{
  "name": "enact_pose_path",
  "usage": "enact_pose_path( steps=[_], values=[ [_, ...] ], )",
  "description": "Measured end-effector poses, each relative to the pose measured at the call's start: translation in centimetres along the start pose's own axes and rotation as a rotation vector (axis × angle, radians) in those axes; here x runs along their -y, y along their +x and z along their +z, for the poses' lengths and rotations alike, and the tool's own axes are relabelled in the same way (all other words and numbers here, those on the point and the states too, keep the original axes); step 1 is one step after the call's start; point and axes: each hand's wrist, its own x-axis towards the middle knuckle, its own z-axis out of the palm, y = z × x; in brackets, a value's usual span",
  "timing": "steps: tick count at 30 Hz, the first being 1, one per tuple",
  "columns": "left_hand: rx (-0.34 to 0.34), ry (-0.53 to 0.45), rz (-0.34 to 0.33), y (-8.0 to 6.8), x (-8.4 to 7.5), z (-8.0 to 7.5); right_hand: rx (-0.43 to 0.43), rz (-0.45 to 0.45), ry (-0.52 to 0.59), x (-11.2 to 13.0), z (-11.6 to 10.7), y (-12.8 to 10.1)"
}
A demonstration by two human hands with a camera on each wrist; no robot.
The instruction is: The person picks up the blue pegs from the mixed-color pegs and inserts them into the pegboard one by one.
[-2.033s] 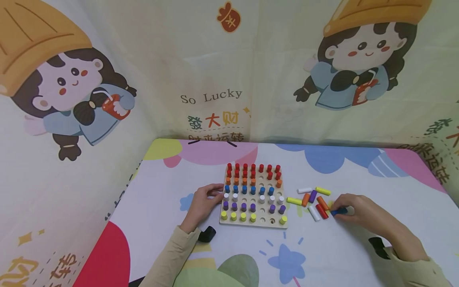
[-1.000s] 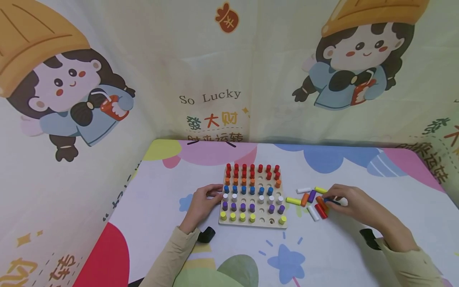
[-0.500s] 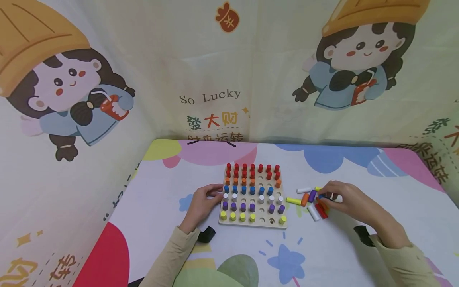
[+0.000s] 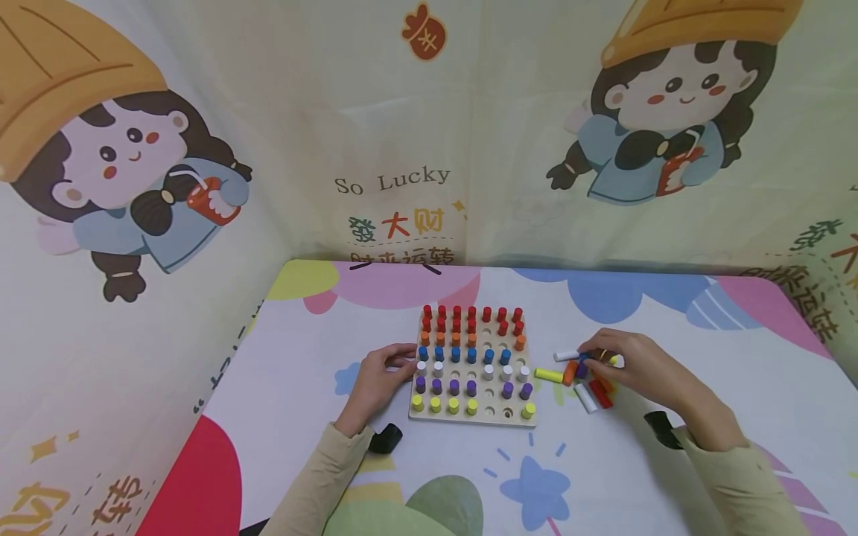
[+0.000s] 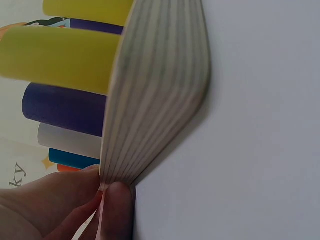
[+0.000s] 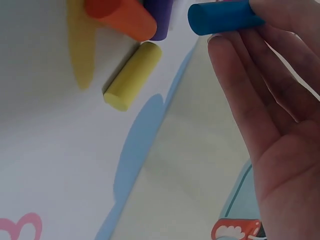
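A wooden peg board (image 4: 499, 417) lies mid-table with rows of red, orange, blue, white, purple and yellow pegs and several bare holes. My left hand (image 4: 402, 361) pinches its left edge; in the left wrist view the fingertips (image 5: 115, 210) sit on the board's layered edge (image 5: 155, 90). My right hand (image 4: 593, 357) hovers over the loose pegs right of the board. It holds a blue peg (image 6: 225, 17) between thumb and fingers. Below it lie a yellow peg (image 6: 132, 75), an orange peg (image 6: 125, 15) and a purple peg (image 6: 159, 15).
More loose pegs lie beside the board: a white one (image 4: 566, 356), a yellow one (image 4: 548, 375), another white (image 4: 585, 397) and a red one (image 4: 599, 394). Printed cartoon curtains wall the table on three sides. Black wrist mounts (image 4: 386, 438) show by both sleeves.
My right hand has carried the blue peg left and away from me, from the pile's near right side to above the loose pegs. The left hand and board have stayed put.
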Motion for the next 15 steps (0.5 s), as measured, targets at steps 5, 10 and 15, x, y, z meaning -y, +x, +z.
enact_pose_path(
  steps=[5, 10, 15],
  values=[
    [0.004, 0.001, -0.001, 0.0, 0.0, 0.0, 0.011, 0.007, 0.026, 0.3, 0.1, 0.4],
    [0.006, 0.005, 0.0, 0.0, -0.1, 0.0, 0.025, 0.011, 0.053, 0.8, 0.2, 0.9],
    [0.006, 0.005, 0.008, -0.1, 0.0, 0.0, 0.062, 0.014, 0.099, 1.1, 0.1, 1.5]
  ],
)
